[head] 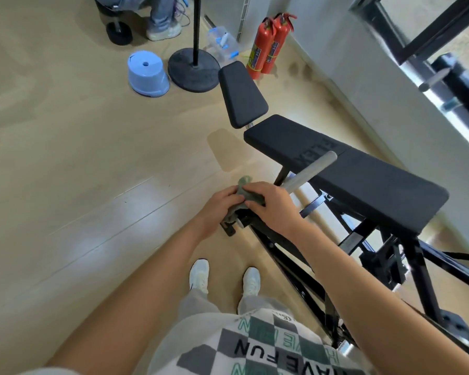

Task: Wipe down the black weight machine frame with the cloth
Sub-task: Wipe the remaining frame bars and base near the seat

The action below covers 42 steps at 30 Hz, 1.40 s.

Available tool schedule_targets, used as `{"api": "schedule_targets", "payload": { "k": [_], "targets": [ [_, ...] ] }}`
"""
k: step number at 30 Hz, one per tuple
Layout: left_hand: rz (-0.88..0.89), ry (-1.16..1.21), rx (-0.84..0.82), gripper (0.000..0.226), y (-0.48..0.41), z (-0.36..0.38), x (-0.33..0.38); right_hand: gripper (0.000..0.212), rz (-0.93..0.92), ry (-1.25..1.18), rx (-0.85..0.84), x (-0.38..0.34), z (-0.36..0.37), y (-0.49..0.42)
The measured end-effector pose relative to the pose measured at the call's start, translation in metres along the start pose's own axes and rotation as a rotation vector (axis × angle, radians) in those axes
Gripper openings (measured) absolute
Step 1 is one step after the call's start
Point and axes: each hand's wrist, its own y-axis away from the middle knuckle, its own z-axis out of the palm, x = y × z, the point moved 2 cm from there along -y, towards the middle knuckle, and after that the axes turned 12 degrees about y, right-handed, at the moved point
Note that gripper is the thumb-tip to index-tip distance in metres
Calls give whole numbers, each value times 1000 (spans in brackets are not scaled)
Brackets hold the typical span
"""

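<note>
A grey-green cloth is bunched between both my hands at the middle of the head view. My left hand grips its lower part and my right hand grips its upper part. Both hands sit at the near end of the black weight machine frame, over a black bracket with a short silver peg. A grey handle bar sticks up just beyond my right hand. The black padded bench lies to the right.
Wooden floor spreads to the left. A blue stool, a round black stand base, a clear plastic box and two red fire extinguishers stand at the back. A person's legs are at top left. My shoes are below.
</note>
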Motion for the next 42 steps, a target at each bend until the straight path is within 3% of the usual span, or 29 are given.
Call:
{"api": "schedule_targets", "payload": {
  "k": [3,7,13,16,19,24,30,42],
  "targets": [
    [127,-227,-16,40,3,-1,4,27,42,48,147,3,8,18],
    [398,-627,120,61,12,-5,-6,22,127,92,268,7,19,46],
    [837,-1015,195,50,27,10,-26,16,264,132,432,20,31,93],
    [933,-1195,136,44,23,22,-26,18,322,143,455,30,31,111],
    [934,-1320,7,45,17,38,-22,22,401,138,417,38,28,125],
    [774,-1345,-241,56,-1,71,-13,29,491,104,372,56,18,141],
    [604,-1386,-500,51,-9,107,-5,16,547,132,555,63,31,182],
    [408,-1402,-627,46,0,191,-36,8,666,134,744,99,38,254]
  ]
}}
